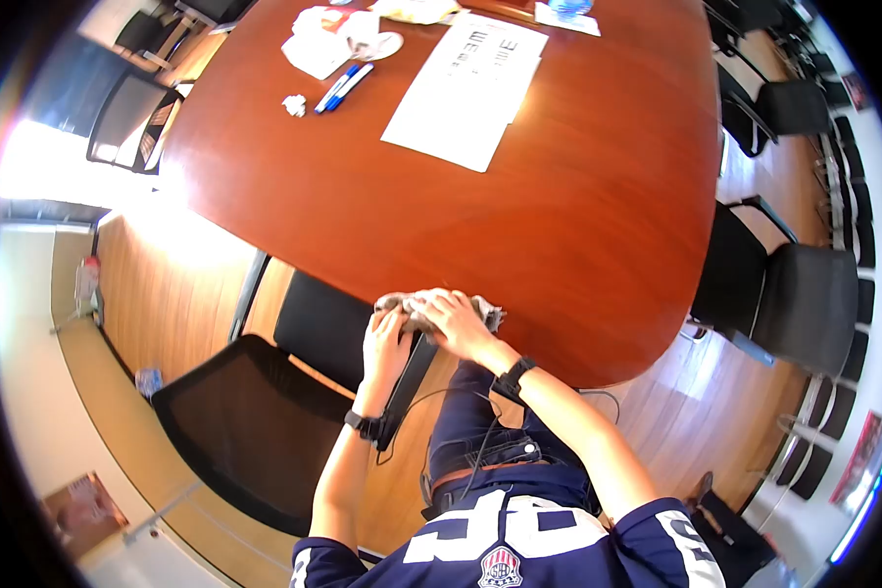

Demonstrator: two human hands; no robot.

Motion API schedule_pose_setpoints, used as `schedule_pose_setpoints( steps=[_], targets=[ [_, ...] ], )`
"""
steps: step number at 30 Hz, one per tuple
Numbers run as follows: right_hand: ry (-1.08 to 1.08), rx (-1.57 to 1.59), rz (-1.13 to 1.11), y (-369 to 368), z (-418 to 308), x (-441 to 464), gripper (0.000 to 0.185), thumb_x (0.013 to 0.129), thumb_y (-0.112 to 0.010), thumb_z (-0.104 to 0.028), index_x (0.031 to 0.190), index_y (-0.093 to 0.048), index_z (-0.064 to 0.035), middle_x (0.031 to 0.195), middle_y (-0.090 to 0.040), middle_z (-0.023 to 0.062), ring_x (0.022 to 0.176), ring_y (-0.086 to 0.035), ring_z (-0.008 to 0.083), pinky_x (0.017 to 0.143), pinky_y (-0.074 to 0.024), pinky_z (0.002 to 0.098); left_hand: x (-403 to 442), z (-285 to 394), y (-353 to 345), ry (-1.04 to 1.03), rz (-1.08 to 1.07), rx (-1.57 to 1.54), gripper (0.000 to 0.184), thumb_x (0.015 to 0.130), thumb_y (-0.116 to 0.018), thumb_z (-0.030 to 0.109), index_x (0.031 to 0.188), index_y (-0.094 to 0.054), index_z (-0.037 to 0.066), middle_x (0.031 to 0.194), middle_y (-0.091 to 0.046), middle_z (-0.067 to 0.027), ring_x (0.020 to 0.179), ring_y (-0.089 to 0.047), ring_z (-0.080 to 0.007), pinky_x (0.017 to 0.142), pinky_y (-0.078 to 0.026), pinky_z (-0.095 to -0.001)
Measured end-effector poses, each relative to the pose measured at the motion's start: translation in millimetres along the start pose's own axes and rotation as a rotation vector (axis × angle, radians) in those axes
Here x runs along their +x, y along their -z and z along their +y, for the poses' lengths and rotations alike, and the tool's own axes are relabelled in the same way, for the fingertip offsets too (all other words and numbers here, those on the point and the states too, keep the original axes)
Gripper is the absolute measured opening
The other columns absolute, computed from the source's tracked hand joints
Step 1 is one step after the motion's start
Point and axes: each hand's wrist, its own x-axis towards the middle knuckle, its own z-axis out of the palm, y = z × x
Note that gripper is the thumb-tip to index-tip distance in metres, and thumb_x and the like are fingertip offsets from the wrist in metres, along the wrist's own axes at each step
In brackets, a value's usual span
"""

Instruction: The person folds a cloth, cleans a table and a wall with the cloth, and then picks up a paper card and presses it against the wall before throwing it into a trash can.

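A crumpled greyish cloth (491, 313) is bunched up at the near edge of the reddish-brown wooden table (578, 216). On its left end my left hand (386, 343) grips it, fingers curled over the fabric. My right hand (455, 319) is closed over the middle and right part of the same cloth, and a frayed end sticks out beside it. The two hands are close together, and their palms are hidden. Each wrist wears a black band.
Printed white sheets (461, 108), two blue-and-white markers (345, 88), a small crumpled paper (295, 105) and white tissues (328, 41) lie farther back on the table. A black chair (265, 421) stands close on my left. Another chair (804, 299) is at the right.
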Motion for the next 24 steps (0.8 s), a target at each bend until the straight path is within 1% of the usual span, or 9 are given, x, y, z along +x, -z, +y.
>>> schedule_pose_setpoints(
  steps=[2,6,9,10,13,16,17,19,24],
  targets=[
    [-0.019,-0.008,-0.010,9.1,-2.0,-27.5,0.067,0.069,-0.069,-0.009,0.131,-0.044,-0.0107,0.127,-0.047,0.0101,0.120,-0.041,0.0262,0.100,-0.0306,0.0411,-6.7,13.1,-1.8,-0.063,-0.066,-0.022,0.026,0.066,-0.067,0.002,0.092,-0.063,0.003,0.103,-0.065,-0.0120,0.095,-0.057,-0.0305,0.085,-0.047,-0.0371],
    [-0.140,0.010,0.040,33.8,1.0,-84.4,0.066,0.071,-0.068,-0.009,0.132,-0.043,-0.0120,0.128,-0.046,0.0089,0.119,-0.042,0.0273,0.099,-0.0325,0.0407,-7.1,48.8,-23.7,-0.219,-0.166,-0.020,0.024,0.067,-0.068,0.007,0.091,-0.063,0.006,0.102,-0.067,-0.0088,0.094,-0.059,-0.0254,0.078,-0.051,-0.0343],
    [-0.298,-0.038,0.147,61.3,-0.6,-124.8,0.066,0.071,-0.067,-0.009,0.132,-0.042,-0.0116,0.130,-0.044,0.0096,0.120,-0.041,0.0289,0.100,-0.0320,0.0418,4.4,79.2,-55.7,-0.306,-0.225,-0.089,0.026,0.068,-0.068,0.007,0.093,-0.063,0.006,0.105,-0.066,-0.0089,0.099,-0.057,-0.0269,0.084,-0.049,-0.0362],
    [-0.356,-0.059,0.168,67.5,1.2,-137.8,0.066,0.072,-0.067,-0.010,0.133,-0.042,-0.0107,0.132,-0.042,0.0103,0.121,-0.040,0.0306,0.101,-0.0316,0.0427,10.2,90.8,-65.3,-0.330,-0.269,-0.119,0.027,0.068,-0.067,0.007,0.095,-0.063,0.006,0.109,-0.064,-0.0097,0.104,-0.055,-0.0278,0.088,-0.047,-0.0375],
    [-0.483,-0.129,0.281,78.5,12.6,-177.8,0.063,0.075,-0.064,-0.012,0.133,-0.041,-0.0095,0.131,-0.042,0.0109,0.121,-0.040,0.0312,0.100,-0.0322,0.0434,23.1,127.4,-95.9,-0.407,-0.400,-0.144,0.029,0.070,-0.064,0.008,0.099,-0.063,0.004,0.114,-0.062,-0.0102,0.109,-0.052,-0.0290,0.092,-0.045,-0.0386],
    [-0.582,-0.193,0.380,92.9,19.3,-217.0,0.063,0.074,-0.064,-0.012,0.132,-0.042,-0.0065,0.129,-0.044,0.0114,0.119,-0.041,0.0310,0.098,-0.0334,0.0426,28.0,168.6,-125.7,-0.517,-0.489,-0.141,0.029,0.073,-0.062,0.011,0.101,-0.062,0.002,0.121,-0.058,-0.0105,0.114,-0.049,-0.0297,0.096,-0.041,-0.0403],
    [-0.611,-0.209,0.415,98.3,21.6,-229.0,0.063,0.073,-0.064,-0.012,0.132,-0.042,-0.0058,0.129,-0.044,0.0114,0.119,-0.042,0.0309,0.098,-0.0337,0.0424,27.7,181.3,-136.5,-0.550,-0.515,-0.143,0.030,0.074,-0.062,0.012,0.102,-0.062,0.002,0.124,-0.056,-0.0105,0.115,-0.048,-0.0299,0.097,-0.041,-0.0411],
    [-0.642,-0.239,0.491,111.3,24.5,-249.7,0.062,0.072,-0.064,-0.009,0.130,-0.043,-0.0049,0.127,-0.046,0.0115,0.117,-0.043,0.0301,0.097,-0.0347,0.0415,26.1,205.5,-157.3,-0.623,-0.570,-0.114,0.037,0.076,-0.063,0.014,0.110,-0.057,0.002,0.130,-0.051,-0.0108,0.121,-0.043,-0.0311,0.100,-0.037,-0.0438],
    [-0.675,-0.308,0.625,139.6,46.4,-296.8,0.061,0.070,-0.065,-0.008,0.128,-0.046,-0.0047,0.124,-0.047,0.0109,0.114,-0.046,0.0294,0.095,-0.0368,0.0405,19.1,267.5,-195.4,-0.664,-0.624,-0.064,0.051,0.075,-0.066,0.017,0.120,-0.048,0.001,0.139,-0.040,-0.0142,0.129,-0.032,-0.0329,0.106,-0.029,-0.0453]
  ],
)
